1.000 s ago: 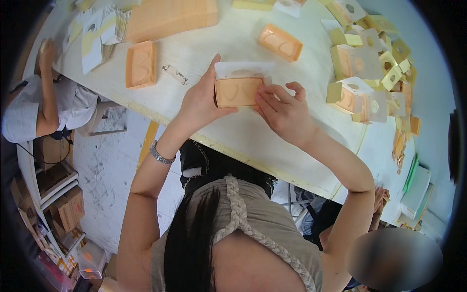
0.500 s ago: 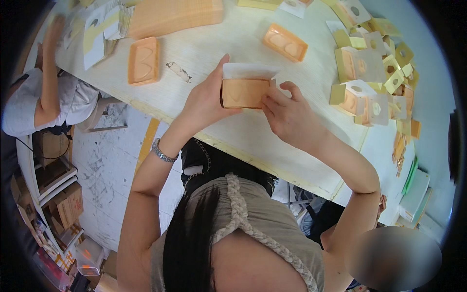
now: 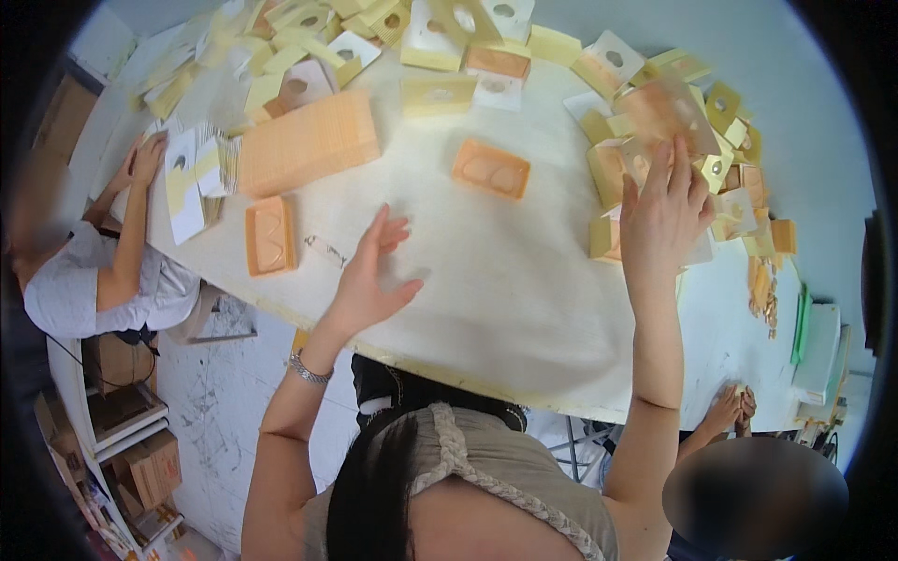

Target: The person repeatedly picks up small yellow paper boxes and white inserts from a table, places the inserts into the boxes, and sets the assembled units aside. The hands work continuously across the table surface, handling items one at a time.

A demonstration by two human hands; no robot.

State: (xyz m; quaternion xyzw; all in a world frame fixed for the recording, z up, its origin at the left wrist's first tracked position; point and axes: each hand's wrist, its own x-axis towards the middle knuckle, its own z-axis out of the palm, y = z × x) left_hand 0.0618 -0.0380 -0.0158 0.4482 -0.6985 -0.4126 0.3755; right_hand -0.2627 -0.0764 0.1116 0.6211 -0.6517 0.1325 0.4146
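My left hand [image 3: 369, 280] hovers over the middle of the white table, thumb and fingers apart, with nothing in it. At the right, my right hand [image 3: 662, 210] reaches to the pile of boxes with its fingers stretched out. Just beyond its fingertips is a motion-blurred small box [image 3: 662, 110] with an orange inside and a pale flap; the fingertips overlap its near edge, and whether they still touch it is unclear. An orange molded tray [image 3: 491, 169] lies between my hands, farther back. Another orange tray [image 3: 271, 236] rests left of my left hand.
A long stack of orange trays [image 3: 309, 145] stands at the back left, beside flat white and yellow cartons [image 3: 190, 187]. More yellow boxes [image 3: 440, 93] lie along the back. One co-worker's hands [image 3: 140, 164] are at the left edge; another's hands [image 3: 730, 409] are at the lower right.
Both hands have come apart from the small box they held in the middle. The right hand and the box moved right to the pile. The left hand stayed back, opened.
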